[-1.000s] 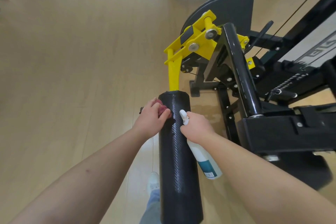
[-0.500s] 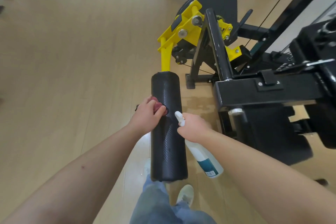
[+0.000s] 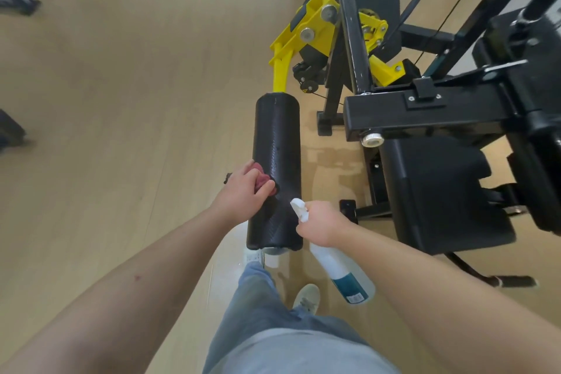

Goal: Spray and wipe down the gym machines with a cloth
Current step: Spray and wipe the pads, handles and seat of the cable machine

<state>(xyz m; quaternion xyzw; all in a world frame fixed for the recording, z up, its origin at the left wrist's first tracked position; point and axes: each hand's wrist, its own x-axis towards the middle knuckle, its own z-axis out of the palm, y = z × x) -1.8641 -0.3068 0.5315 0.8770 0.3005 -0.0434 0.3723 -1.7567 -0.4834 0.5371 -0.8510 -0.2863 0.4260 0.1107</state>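
Against the roller pad (image 3: 277, 136), left hand (image 3: 243, 191) grips cloth (image 3: 263, 175); right hand (image 3: 323, 223) holds spray bottle (image 3: 343, 270).

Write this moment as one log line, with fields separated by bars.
step: wipe | left hand: holds cloth against pad | right hand: holds bottle beside pad

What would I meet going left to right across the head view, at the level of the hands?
First the left hand pinching the cloth → roller pad → right hand gripping the spray bottle → black seat.
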